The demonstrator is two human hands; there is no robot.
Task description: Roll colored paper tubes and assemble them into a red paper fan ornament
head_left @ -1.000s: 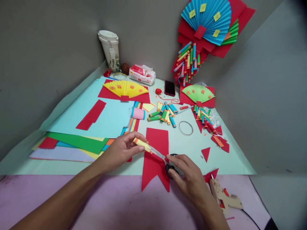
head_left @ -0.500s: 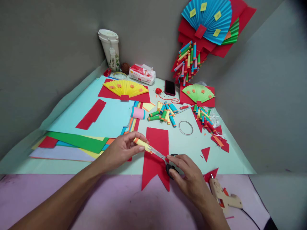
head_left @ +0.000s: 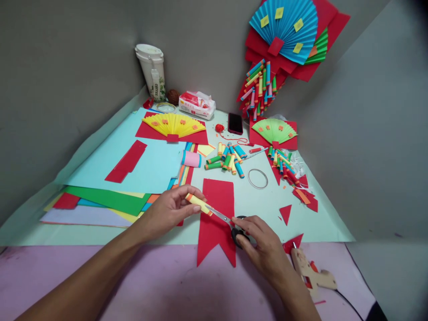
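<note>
My left hand [head_left: 175, 207] pinches a small yellow paper roll [head_left: 197, 203] with orange ends between thumb and fingers. A pair of scissors [head_left: 221, 216] with black handles is in my right hand [head_left: 262, 243], thumb and fingers at the loops. The blade tips touch or overlap the roll's right part; which of the two I cannot tell. Both hands are raised above a red paper banner [head_left: 219, 229] with a notched lower end. Beyond it lies a pile of coloured paper rolls [head_left: 229, 160].
Coloured paper sheets [head_left: 110, 198] are stacked at the left. A yellow fan [head_left: 167, 125] and a light green fan [head_left: 274, 129] lie at the back. A metal ring [head_left: 257, 179] sits right of the rolls. At the lower right is a glue gun [head_left: 309, 272] with its cord.
The camera view has shifted slightly. The scissor blades look closer together at the yellow roll; both hands stay in nearly the same place.
</note>
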